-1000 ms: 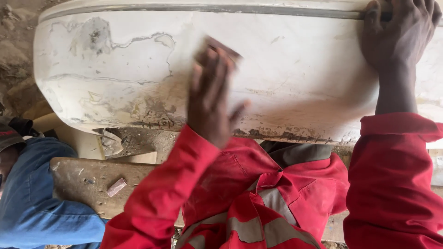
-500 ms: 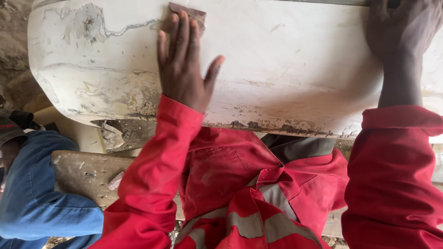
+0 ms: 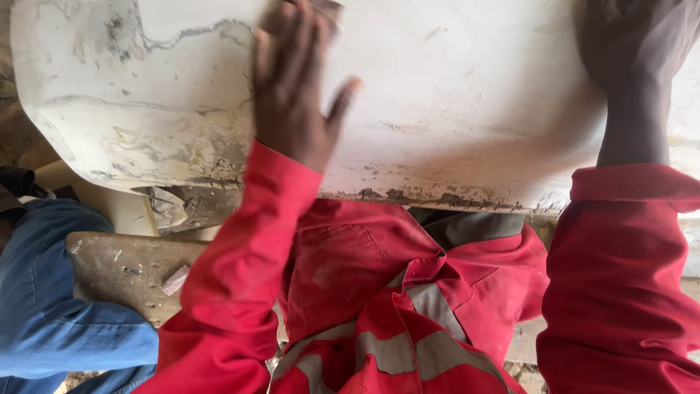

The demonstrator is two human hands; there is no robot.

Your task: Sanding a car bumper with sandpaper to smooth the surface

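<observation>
A large white body panel (image 3: 467,109), dusty and patched with filler, fills the upper part of the view. My left hand (image 3: 295,95) lies flat on it with fingers spread, pressing a brown piece of sandpaper (image 3: 327,9) against the surface; only the paper's edge shows past my fingertips. My right hand (image 3: 634,51) rests on the panel at the upper right, its fingers cut off by the frame's top. Both arms wear red overall sleeves.
A person in blue clothing (image 3: 51,321) sits at the lower left. A worn wooden board (image 3: 124,270) with a small pale scrap (image 3: 175,279) lies under the panel. The panel's chipped lower edge (image 3: 408,195) runs across the middle.
My left hand with the sandpaper has slid up and leftward across the panel. The right hand has stayed in place on the panel.
</observation>
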